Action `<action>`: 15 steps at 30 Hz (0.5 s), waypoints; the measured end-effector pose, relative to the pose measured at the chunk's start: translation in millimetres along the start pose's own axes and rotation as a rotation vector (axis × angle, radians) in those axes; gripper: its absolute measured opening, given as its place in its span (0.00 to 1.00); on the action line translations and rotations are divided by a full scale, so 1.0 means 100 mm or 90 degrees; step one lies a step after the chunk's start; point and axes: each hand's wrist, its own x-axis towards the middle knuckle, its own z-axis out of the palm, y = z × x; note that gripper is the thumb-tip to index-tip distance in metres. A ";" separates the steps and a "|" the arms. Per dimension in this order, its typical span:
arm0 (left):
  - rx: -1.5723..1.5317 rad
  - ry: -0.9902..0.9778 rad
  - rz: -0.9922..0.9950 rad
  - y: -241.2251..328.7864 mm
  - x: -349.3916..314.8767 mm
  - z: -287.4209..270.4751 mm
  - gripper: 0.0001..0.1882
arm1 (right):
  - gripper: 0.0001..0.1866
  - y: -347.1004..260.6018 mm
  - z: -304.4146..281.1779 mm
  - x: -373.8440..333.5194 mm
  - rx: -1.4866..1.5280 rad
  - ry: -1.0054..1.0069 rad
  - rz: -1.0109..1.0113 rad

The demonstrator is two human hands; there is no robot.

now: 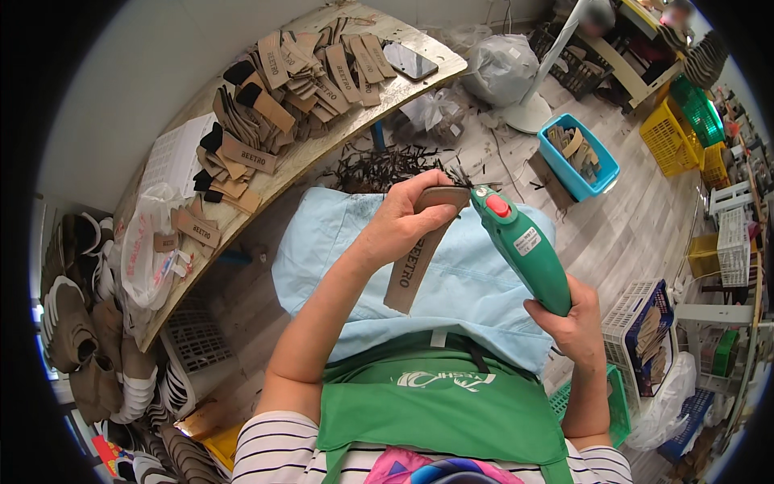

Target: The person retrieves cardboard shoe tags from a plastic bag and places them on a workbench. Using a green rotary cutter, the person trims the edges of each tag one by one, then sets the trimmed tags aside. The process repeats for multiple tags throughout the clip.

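My left hand (407, 216) pinches a tan printed strip (413, 270), shaped like an insole, by its upper end between thumb and fingers. The strip bends over at the top and hangs down above my lap. My right hand (576, 323) is wrapped round the lower handle of green electric scissors (528, 254) with a red button. Their head points up and left, close against the strip's top edge. I cannot tell whether the blades touch it. Under both hands lies a light blue cloth (322, 258), over my green apron (451, 419).
A worktable (322, 149) at left carries piled tan strips (306, 68), a phone (409, 61) and a plastic bag (149, 250). Black trimmings (383, 165) litter the floor. A blue bin (601, 184) and a white crate (637, 327) stand right; shoes (72, 323) are stacked left.
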 end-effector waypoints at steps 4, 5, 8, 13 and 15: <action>-0.003 0.042 -0.046 0.14 -0.06 -0.06 0.10 | 0.14 0.01 -0.05 0.00 0.009 -0.006 0.017; 0.000 0.064 -0.025 0.11 -0.06 -0.10 0.15 | 0.13 0.01 -0.08 0.00 -0.001 -0.009 0.011; 0.021 0.038 -0.064 0.21 -0.10 -0.20 0.14 | 0.13 0.05 -0.17 0.01 -0.052 -0.027 -0.038; 0.027 -0.012 -0.089 0.21 -0.11 -0.23 0.12 | 0.12 0.08 -0.27 0.06 -0.149 -0.040 -0.111; 0.049 -0.056 -0.101 0.24 -0.11 -0.25 0.11 | 0.11 0.05 -0.30 0.07 -0.170 -0.039 -0.137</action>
